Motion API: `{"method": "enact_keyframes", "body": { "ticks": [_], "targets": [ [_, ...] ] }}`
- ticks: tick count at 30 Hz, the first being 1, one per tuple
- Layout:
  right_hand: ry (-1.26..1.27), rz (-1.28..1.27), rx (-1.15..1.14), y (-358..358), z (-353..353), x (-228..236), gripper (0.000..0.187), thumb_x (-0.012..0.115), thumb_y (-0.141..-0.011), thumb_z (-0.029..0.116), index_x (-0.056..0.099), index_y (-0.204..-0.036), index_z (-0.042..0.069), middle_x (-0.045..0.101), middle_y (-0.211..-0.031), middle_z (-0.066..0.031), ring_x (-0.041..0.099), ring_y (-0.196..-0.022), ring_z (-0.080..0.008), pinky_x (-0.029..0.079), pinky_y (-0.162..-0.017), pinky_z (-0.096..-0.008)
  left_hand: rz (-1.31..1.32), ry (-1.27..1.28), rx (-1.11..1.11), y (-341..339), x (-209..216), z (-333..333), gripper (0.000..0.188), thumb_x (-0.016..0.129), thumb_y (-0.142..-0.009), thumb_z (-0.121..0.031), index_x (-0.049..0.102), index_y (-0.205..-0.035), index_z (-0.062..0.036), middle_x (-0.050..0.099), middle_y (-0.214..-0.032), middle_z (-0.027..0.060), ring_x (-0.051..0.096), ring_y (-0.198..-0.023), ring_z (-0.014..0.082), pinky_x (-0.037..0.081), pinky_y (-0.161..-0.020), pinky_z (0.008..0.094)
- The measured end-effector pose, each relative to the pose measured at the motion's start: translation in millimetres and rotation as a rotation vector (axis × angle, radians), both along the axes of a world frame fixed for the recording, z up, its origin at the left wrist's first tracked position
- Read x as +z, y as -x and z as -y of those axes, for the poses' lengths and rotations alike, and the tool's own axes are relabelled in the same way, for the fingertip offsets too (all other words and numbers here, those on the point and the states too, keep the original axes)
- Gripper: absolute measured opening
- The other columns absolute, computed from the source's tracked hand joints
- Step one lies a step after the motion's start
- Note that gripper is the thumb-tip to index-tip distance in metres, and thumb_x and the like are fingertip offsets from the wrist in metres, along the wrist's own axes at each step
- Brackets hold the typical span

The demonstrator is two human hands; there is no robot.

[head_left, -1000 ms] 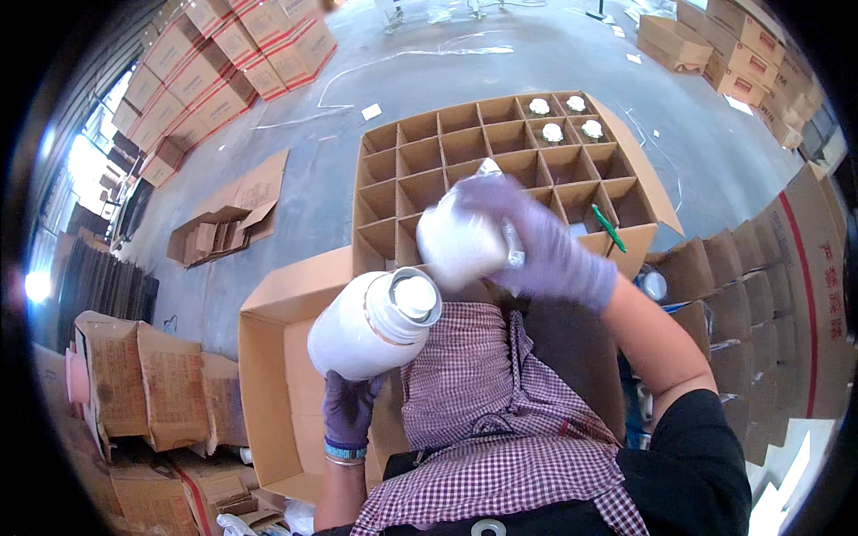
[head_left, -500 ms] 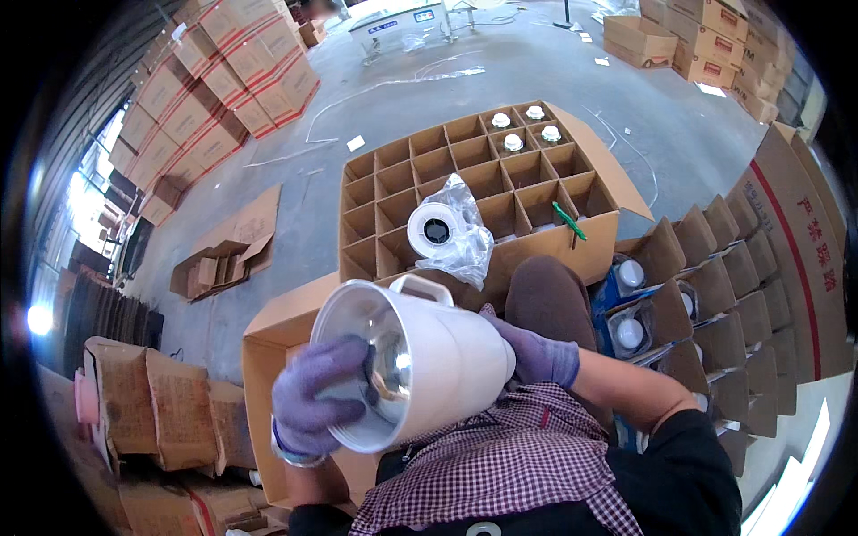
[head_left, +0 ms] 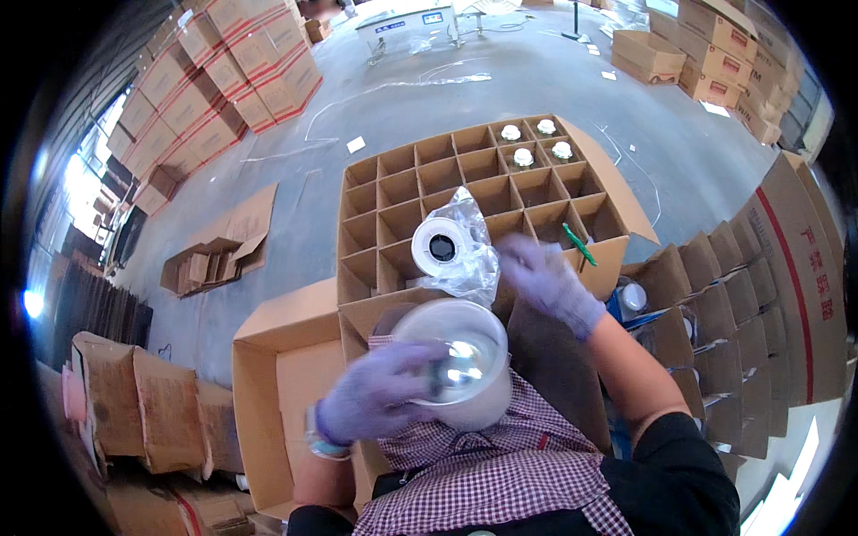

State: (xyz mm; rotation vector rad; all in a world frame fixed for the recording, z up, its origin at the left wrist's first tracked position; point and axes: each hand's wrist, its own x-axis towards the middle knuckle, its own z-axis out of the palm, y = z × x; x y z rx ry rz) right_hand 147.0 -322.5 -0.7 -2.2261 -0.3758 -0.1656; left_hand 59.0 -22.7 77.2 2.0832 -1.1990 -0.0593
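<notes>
A white vacuum jug (head_left: 483,393) stands on my lap, its wide mouth tilted up toward me and its inside shiny like a mirror. My left hand (head_left: 380,389) is closed at the left of its rim, with the fingertips reaching inside; a dark patch by them is too blurred to name. My right hand (head_left: 545,281) is off the jug, smeared by motion, beside a clear plastic bag (head_left: 478,259). That bag lies around a white ring-shaped part (head_left: 441,247) with a dark centre, on top of the divided carton (head_left: 407,192).
Several white-capped items (head_left: 523,158) fill cells at the carton's far right. A green cutter-like tool (head_left: 579,244) rests on the dividers. Right of me, another divided carton (head_left: 706,259) holds wrapped items. An open box (head_left: 290,375) sits at left, with stacked cartons (head_left: 259,54) beyond.
My right hand has left the jug's base and moved forward to the plastic bag. The jug has swung from lying sideways to more upright, farther right, with my left hand still at its mouth.
</notes>
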Motion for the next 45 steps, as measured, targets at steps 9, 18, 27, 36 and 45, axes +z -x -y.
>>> {"method": "enact_keyframes", "body": {
  "ticks": [9, 18, 27, 36, 45],
  "targets": [
    [0.594, -0.069, 0.079, -119.7, -101.4, -25.2, 0.110, 0.072, -0.070, 0.073, 0.045, -0.141, -0.006, 0.057, -0.132, -0.0315, 0.055, -0.125, -0.0449, 0.043, -0.107, -0.0481, -0.189, 0.032, 0.201, -47.9, -57.5, 60.3, 0.035, 0.069, -0.086, -0.036, 0.066, -0.099, -0.0031, 0.061, -0.127, 0.0193, 0.058, -0.114, 0.0388, 0.045, -0.100, 0.0453],
    [0.769, -0.023, 0.101, -143.2, -96.2, -94.2, 0.108, 0.078, -0.067, 0.056, 0.037, -0.144, -0.008, 0.051, -0.136, -0.0320, 0.055, -0.126, -0.0437, 0.046, -0.105, -0.0460, -0.222, 0.282, 0.210, -45.8, -72.8, 62.9, 0.044, 0.060, -0.092, -0.042, 0.063, -0.112, -0.0029, 0.061, -0.128, 0.0191, 0.055, -0.122, 0.0337, 0.039, -0.107, 0.0460],
    [-0.166, -0.048, -0.171, -136.2, -15.7, 35.5, 0.031, 0.057, -0.083, 0.006, 0.068, -0.112, 0.009, 0.073, -0.096, -0.0153, 0.071, -0.090, -0.0317, 0.055, -0.082, -0.0424, -0.431, 0.648, 0.509, -56.3, -60.0, 27.9, 0.045, 0.067, -0.090, -0.018, 0.058, -0.131, -0.0014, 0.061, -0.126, 0.0188, 0.057, -0.122, 0.0298, 0.043, -0.107, 0.0388],
    [0.267, -0.256, 0.391, -117.8, -44.4, -26.3, 0.051, 0.066, -0.088, 0.038, 0.063, -0.131, 0.012, 0.067, -0.128, -0.0139, 0.062, -0.119, -0.0286, 0.046, -0.106, -0.0382, 0.070, -0.285, 0.607, -189.4, -128.8, -8.6, 0.078, 0.083, -0.071, -0.039, 0.054, -0.140, -0.0145, 0.057, -0.134, 0.0213, 0.055, -0.124, 0.0377, 0.045, -0.105, 0.0453],
    [0.313, 0.317, -0.046, -126.2, -29.8, -14.0, 0.053, 0.069, -0.084, 0.037, 0.062, -0.131, 0.014, 0.063, -0.120, -0.0199, 0.061, -0.112, -0.0363, 0.049, -0.097, -0.0471, -0.361, 0.496, 1.010, -191.4, -104.9, -57.7, 0.041, 0.074, -0.091, -0.041, 0.071, -0.108, -0.0035, 0.073, -0.089, 0.0073, 0.071, -0.083, 0.0200, 0.057, -0.077, 0.0361]
  ]
}}
